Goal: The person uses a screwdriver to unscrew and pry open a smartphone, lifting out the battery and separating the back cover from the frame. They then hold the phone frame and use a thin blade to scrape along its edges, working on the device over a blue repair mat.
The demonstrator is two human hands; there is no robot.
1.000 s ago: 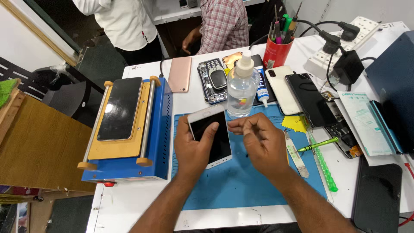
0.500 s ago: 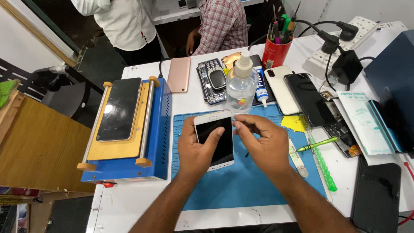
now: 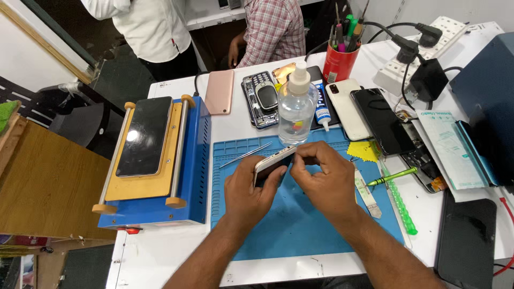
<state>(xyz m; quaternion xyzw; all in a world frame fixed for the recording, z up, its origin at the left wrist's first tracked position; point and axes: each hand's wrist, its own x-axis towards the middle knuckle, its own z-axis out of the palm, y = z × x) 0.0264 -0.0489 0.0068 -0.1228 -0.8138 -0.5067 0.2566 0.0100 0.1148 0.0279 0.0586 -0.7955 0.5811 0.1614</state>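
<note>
A white-edged smartphone (image 3: 274, 160) is tilted up on its side above the blue work mat (image 3: 300, 225). My left hand (image 3: 251, 187) grips its lower end. My right hand (image 3: 321, 176) pinches the phone's upper right edge with thumb and fingers curled over it; what the fingertips hold is hidden. Metal tweezers (image 3: 245, 155) lie on the mat just left of the phone.
A blue screen-separator machine (image 3: 193, 176) with a dark phone (image 3: 144, 136) on it stands at the left. A clear liquid bottle (image 3: 296, 104), several phones, a red pen cup (image 3: 338, 61), a green screwdriver (image 3: 392, 176) and a power strip (image 3: 428, 48) crowd the back and right. Two people stand behind the table.
The phone went from lying flat, screen up, on the mat to being lifted and tipped onto its edge. My right hand moved from beside it to closing over its top edge.
</note>
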